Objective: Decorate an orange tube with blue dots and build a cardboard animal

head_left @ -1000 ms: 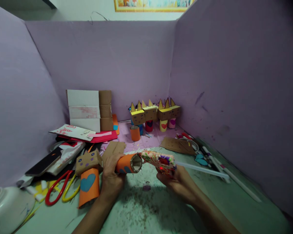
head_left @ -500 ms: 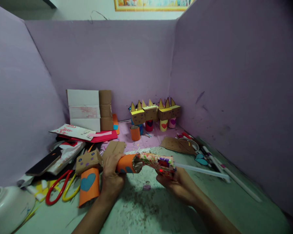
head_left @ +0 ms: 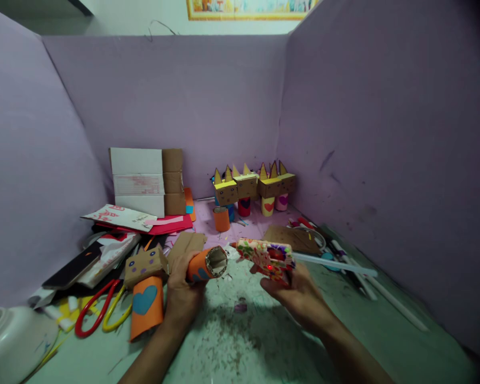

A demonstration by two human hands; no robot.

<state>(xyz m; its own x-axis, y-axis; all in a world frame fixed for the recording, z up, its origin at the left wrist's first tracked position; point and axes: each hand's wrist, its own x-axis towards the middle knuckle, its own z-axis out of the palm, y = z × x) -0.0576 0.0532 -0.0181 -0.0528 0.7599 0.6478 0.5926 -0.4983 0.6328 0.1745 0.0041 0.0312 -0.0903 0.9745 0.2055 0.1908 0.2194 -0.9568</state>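
Observation:
My left hand (head_left: 185,290) is closed around an orange paper-covered cardboard tube (head_left: 202,266), its open end facing right and blue shapes on its side. In my right hand (head_left: 298,296) is a flower-patterned glue gun (head_left: 266,258) with a red light lit. A long clear glue stick (head_left: 336,263) sticks out of its back. The nozzle points left, a small gap from the tube's rim. Just left of my left hand lies an orange tube figure (head_left: 147,306) with a blue heart and a cardboard box head (head_left: 146,265).
Red-handled scissors (head_left: 96,309), yellow-handled scissors (head_left: 118,309) and a white jar (head_left: 18,341) are at the left. Several horned box-headed figures (head_left: 246,186) stand at the back beside a short orange tube (head_left: 221,219). Pens (head_left: 354,266) lie at the right, near a cardboard piece (head_left: 292,239).
The glue gun has drawn back right and up, away from the tube's end. The tube has turned, so its open end faces more toward me.

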